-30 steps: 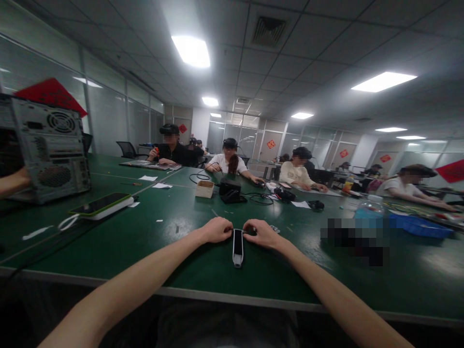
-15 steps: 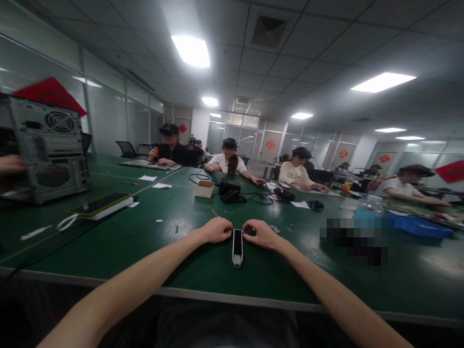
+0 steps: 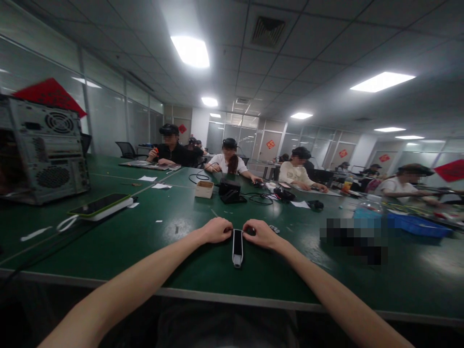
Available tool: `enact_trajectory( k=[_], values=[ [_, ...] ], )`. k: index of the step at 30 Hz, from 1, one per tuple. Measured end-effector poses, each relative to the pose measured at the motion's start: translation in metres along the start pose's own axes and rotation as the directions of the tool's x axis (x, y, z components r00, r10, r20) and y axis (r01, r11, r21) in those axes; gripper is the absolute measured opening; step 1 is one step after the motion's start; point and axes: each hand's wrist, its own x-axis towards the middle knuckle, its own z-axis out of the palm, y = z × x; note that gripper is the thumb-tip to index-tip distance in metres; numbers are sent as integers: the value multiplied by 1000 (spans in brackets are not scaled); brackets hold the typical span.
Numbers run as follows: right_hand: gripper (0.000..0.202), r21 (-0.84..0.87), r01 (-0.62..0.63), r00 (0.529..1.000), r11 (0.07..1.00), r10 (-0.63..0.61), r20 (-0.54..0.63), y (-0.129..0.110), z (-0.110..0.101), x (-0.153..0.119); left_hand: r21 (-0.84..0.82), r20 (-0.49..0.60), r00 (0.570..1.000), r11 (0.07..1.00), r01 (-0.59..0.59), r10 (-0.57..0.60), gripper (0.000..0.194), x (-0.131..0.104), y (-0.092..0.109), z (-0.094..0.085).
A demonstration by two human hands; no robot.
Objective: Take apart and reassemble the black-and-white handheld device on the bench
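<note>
A slim white scanning pen [image 3: 238,245] with a long black screen lies on the green table [image 3: 203,268], its narrow grey tip pointing toward me. My left hand [image 3: 217,229] rests at the pen's far left corner, fingers curled inward and fingertips against its edge. On the opposite side, my right hand [image 3: 261,233] has its thumb and index finger bent together at the far right corner. Between them, the two hands hold the pen's far end. Part of that end is hidden by the fingertips.
A computer case [image 3: 52,150] stands at the left, behind a power bank-like device with a green-edged screen [image 3: 99,205]. Ahead are a small cardboard box [image 3: 204,189] and a black device [image 3: 230,190] with cables. A blue tray [image 3: 420,227] lies right. Several people sit around.
My hands and the scanning pen stay in place. At the far left, another person's hand has gone from the computer case. A person at the right has shifted their arms.
</note>
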Motion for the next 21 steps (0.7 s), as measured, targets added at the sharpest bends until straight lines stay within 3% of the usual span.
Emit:
enact_trajectory(
  k=[21],
  values=[
    [18, -95, -21, 999, 995, 25, 48, -2, -13, -3, -8, 22, 1000, 1000, 10, -9, 19, -1, 2, -3]
  ],
)
